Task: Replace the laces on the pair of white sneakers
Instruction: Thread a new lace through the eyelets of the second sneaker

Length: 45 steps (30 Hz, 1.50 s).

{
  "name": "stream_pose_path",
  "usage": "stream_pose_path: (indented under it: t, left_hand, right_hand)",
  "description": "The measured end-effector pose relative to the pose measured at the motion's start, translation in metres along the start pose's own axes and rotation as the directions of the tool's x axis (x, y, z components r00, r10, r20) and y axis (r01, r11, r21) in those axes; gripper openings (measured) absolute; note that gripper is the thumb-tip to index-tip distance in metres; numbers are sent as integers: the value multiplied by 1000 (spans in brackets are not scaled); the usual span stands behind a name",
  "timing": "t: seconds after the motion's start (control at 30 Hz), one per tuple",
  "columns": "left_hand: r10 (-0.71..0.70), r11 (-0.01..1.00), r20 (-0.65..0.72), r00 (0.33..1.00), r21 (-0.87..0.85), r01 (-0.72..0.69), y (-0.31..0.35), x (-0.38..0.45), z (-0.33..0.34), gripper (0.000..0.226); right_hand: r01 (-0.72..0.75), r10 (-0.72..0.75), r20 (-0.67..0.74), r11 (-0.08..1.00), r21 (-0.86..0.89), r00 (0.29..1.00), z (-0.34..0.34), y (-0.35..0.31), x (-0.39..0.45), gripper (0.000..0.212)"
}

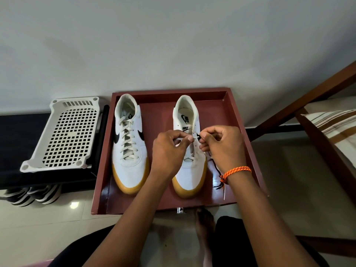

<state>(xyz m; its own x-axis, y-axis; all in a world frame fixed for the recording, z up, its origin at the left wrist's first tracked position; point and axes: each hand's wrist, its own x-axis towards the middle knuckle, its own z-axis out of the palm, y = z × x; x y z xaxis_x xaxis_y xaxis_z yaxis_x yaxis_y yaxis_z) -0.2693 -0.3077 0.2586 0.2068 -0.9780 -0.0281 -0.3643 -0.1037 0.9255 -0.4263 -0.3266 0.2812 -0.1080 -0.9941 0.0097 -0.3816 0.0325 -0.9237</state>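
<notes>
On a red tray (pixel 229 105), a lace (pixel 180 139) is pinched by the left hand (pixel 169 151) and right hand (pixel 221 145) over the right sneaker (pixel 189 170). An eyelet could be missed, since the fingers hide it.

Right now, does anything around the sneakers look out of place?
A loose lace with a dark frayed-looking end trails on the tray beside the right sneaker, which is mostly unlaced; the left sneaker is fully laced.
</notes>
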Motion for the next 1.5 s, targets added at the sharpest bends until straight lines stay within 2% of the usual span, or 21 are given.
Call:
stream_pose_path:
  t: [0.1,0.23,0.4,0.47,0.57,0.7,0.87,1.03,1.37,1.5]
  left_hand:
    - [27,989,-71,997,146,-16,-1,-3,5,11]
    - [164,849,-167,972,525,-54,2,-15,15,18]
    - [221,758,-174,960,650,-56,6,-18,21,27]
    - [165,794,-139,976,605,-48,2,-17,23,27]
    - [102,885,-97,990,463,-46,-7,-13,27,17]
    - [32,957,-53,998,288,-16,-14,-7,27,12]
    - [-37,982,-13,999,183,38,-17,-6,23,17]
    - [-105,992,-3,994,68,105,-21,-3,21,16]
    - [-40,983,-32,999,179,46,-20,-9,24,11]
    - [-28,976,39,999,216,19,-19,-10,22,15]
  right_hand:
    - [-83,82,-25,996,-41,996,0,6,1,20]
    - [-114,120,12,965,-236,993,4,15,0,19]
    - [-87,122,88,939,-334,989,7,20,0,18]
    - [-84,135,127,935,-344,983,10,23,0,21]
    - [-79,128,126,937,-340,984,11,23,-1,25]
    - [-72,130,160,942,-327,978,3,23,0,28]
    - [-70,137,204,950,-303,969,-3,22,1,27]
    - [-67,132,191,948,-311,973,-2,21,0,25]
    - [-31,114,215,934,-357,970,1,17,-5,21]
    - [-15,96,187,919,-394,978,0,20,-4,13]
